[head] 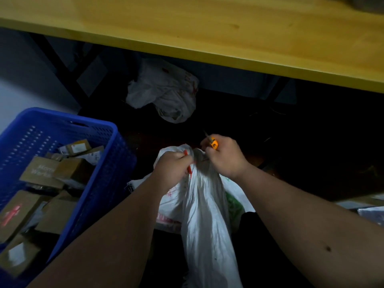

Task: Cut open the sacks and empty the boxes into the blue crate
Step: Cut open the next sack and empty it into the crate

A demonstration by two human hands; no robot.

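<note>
While the white sack [204,215] is standing up between the person's forearms at the six o'clock edge of the view, the step in hand appears to be the opening of its tied neck rather than any emptying, since the mouth is bunched tight and no boxes are showing out of it. The sack is looking thin, crinkled and woven, with red and green printing on its lower folds, and it is drawing up into a twisted gather just past the centre of the view. The left hand [173,168] is gripping that gather from the nine o'clock side, fingers curled round the cloth together with what looks like a red tie [188,170]. The right hand [225,155] is closing round an orange-handled cutter [214,143] at the three o'clock side of the neck, its thin blade pointing away toward eleven o'clock; whether the edge is touching the tie I cannot tell. The next move is probably calling for the blade to be brought in under the tie and drawn away from the holding fingers, which are sitting very near. The blue crate [108,146] is waiting at eight o'clock, just beside the left forearm, already holding a jumble of brown cardboard boxes [70,170]. Farther off at twelve o'clock a crumpled white sack [166,94] is lying on the dark floor under the yellow table [207,28].
</note>
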